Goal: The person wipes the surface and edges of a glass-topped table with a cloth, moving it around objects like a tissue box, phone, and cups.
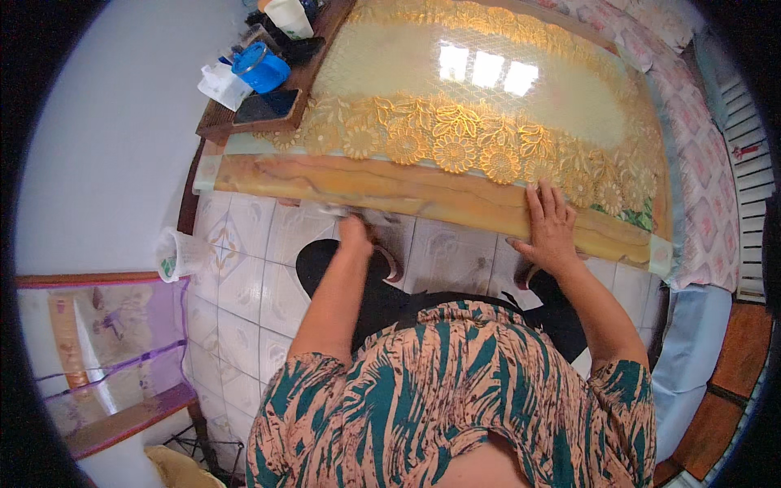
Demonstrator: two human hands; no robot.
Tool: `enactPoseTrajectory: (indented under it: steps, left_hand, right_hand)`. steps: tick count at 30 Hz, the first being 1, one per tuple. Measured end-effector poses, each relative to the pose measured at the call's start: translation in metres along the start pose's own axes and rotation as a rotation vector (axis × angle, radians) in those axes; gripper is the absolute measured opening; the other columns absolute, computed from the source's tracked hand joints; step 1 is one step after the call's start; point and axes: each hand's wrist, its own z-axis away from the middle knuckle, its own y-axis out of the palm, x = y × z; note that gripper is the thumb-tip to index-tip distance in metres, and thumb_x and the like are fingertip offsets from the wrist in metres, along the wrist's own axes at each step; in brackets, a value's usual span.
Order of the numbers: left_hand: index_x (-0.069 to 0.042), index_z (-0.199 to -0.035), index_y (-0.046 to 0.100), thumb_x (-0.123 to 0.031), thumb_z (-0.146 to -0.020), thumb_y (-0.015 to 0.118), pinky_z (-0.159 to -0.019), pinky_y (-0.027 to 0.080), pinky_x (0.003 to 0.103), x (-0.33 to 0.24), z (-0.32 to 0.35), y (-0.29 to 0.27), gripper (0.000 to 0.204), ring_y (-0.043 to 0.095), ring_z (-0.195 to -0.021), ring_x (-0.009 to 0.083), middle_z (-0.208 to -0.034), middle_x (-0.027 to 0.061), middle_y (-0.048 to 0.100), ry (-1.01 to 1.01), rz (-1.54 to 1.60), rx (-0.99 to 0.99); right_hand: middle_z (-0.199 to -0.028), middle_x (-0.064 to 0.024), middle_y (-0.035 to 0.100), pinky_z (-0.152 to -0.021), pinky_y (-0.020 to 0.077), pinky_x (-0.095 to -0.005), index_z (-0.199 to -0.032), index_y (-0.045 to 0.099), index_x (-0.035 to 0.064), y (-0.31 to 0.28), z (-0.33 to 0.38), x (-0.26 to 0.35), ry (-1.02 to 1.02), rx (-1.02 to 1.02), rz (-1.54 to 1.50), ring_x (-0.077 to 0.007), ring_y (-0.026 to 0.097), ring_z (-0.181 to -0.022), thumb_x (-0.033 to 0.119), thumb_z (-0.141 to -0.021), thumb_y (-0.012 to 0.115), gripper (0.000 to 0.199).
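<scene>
My right hand (553,226) lies on the front edge of the table (366,180), fingers spread and thumb out to the side. Lower and to the left, my left hand (355,236) is closed just under the table's front edge, smeared by motion. A blurred pale grey thing (332,210) shows at its fingers, too indistinct to name. Over the table top lies a clear, shiny cover with a gold flower-patterned lace border (455,150). The front edge has a marbled yellow-brown face.
On a dark wooden side stand (213,119) at the far left are a blue container (260,68), a dark phone (266,106) and white tissue (224,86). A white bin (179,254) stands on the tiled floor (281,281). Pink patterned fabric (691,154) borders the table's right side.
</scene>
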Motion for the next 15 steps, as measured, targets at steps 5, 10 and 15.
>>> enactPoseTrajectory:
  steps: [5,10,15]
  left_hand:
    - [-0.010,-0.122,0.048,-0.026,-0.092,0.057,-0.067,0.051,0.036,-0.031,0.010,-0.007,0.036,0.059,-0.091,0.0193,-0.112,0.0049,0.058,0.247,0.036,-0.132]
    - [-0.011,-0.131,0.044,-0.018,-0.092,0.057,-0.089,0.049,0.050,0.032,0.027,0.046,0.042,0.055,-0.112,0.0277,-0.122,0.0087,0.055,0.045,0.036,-0.083]
    - [-0.024,-0.140,0.037,-0.020,-0.086,0.068,-0.086,0.051,0.045,0.100,-0.041,0.005,0.063,0.053,-0.115,0.0246,-0.134,0.0017,0.048,-0.092,0.534,0.099]
  right_hand:
    - [-0.150,-0.0177,0.025,-0.104,0.0241,-0.0496,-0.146,0.029,0.0098,-0.006,-0.004,0.003,0.024,0.037,-0.033,-0.0366,0.024,-0.137,0.047,-0.061,0.079,0.105]
    - [-0.146,-0.0173,0.030,-0.105,0.0246,-0.0513,-0.143,0.033,0.0100,-0.002,-0.008,-0.007,0.000,0.015,-0.084,-0.0379,0.026,-0.135,0.044,-0.060,0.078,0.101]
    - [-0.145,-0.0186,0.030,-0.105,0.0249,-0.0514,-0.142,0.035,0.0094,-0.004,-0.013,-0.001,-0.031,0.014,-0.064,-0.0388,0.027,-0.134,0.044,-0.058,0.077,0.100]
